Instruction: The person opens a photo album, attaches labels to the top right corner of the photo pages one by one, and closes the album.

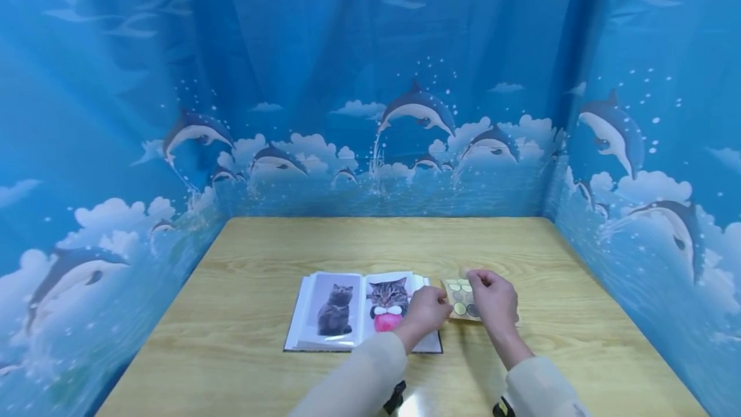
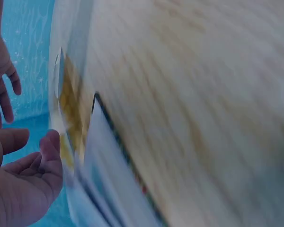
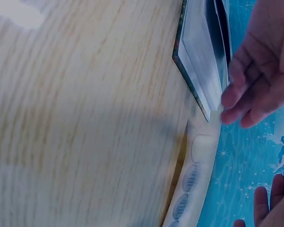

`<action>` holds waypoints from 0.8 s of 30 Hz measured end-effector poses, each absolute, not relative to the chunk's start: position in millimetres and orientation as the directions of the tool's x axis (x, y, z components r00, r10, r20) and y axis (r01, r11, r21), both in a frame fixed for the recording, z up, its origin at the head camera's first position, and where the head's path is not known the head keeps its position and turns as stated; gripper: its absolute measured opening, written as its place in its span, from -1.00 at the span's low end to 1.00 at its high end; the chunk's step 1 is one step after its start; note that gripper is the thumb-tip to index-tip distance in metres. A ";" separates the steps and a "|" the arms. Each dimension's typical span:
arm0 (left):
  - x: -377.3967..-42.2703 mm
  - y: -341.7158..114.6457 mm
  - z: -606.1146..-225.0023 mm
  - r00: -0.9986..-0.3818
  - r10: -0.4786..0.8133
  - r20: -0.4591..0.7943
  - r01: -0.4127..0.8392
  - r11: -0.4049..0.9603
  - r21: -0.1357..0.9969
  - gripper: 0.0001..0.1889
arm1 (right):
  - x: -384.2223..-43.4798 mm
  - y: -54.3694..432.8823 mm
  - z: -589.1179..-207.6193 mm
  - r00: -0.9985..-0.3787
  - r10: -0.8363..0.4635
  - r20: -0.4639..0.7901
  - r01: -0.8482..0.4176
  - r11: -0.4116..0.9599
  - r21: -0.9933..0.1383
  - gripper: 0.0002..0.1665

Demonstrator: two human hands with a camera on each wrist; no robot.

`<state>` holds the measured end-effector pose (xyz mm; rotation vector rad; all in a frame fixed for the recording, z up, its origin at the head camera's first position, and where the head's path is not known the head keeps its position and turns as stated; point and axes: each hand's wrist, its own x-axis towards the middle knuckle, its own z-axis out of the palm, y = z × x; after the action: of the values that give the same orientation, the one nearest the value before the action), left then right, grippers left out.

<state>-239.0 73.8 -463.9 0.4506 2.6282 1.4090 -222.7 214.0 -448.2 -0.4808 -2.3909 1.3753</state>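
A sheet of round stickers (image 1: 461, 308) lies on the table to the right of an open photo album (image 1: 302, 314) with cat pictures. My left hand (image 1: 427, 311) is over the album's right edge, its fingertips close to the sheet's left edge. In the left wrist view my left hand (image 2: 28, 179) has thumb and bent fingers apart, with nothing seen between them. Over the sheet's top part is my right hand (image 1: 496, 301), which hides much of its right side. Its fingertips look separate in the right wrist view, where my right hand (image 3: 277, 203) is partly cut off.
Both items lie on a light wood-grain table (image 1: 243, 301). Blue curtains (image 1: 324, 82) printed with dolphins and clouds stand behind it and along both sides. Glare brightens the table's near edge.
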 end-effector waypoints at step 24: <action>-259.9 -60.3 -462.9 -0.990 0.144 -0.012 0.112 0.817 0.565 -0.29 | -232.4 167.2 -466.1 -0.940 0.296 0.168 0.023 0.547 -0.837 -0.71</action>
<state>-259.9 -60.3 -462.9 0.2072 2.9433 0.9102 -232.4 167.2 -466.1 -0.2651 -2.4972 1.3441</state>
